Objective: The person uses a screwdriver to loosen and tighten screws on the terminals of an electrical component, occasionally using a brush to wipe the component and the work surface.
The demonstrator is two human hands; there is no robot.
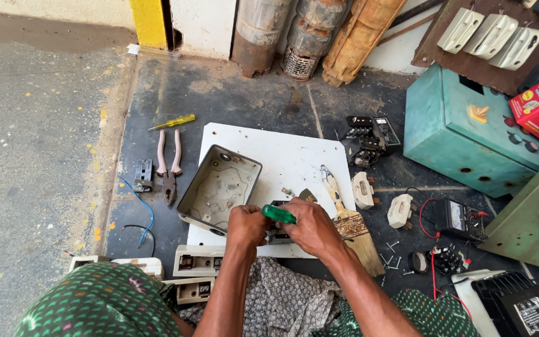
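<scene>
My right hand (312, 226) grips a green-handled screwdriver (279, 214) that points left toward my left hand (247, 226). My left hand is closed on a small dark electrical part (277, 236), mostly hidden between the two hands, at the near edge of a white board (294, 156). An open grey metal box (219, 187) lies on the board just beyond my left hand. A paintbrush (344, 215) lies to the right of my right hand.
Pink-handled pliers (168, 165), a yellow screwdriver (173, 122) and a blue wire (146, 212) lie on the left. White switch parts (364, 190), a multimeter (463, 219), loose screws and a teal metal box (463, 134) are on the right. A patterned cloth (282, 299) covers my lap.
</scene>
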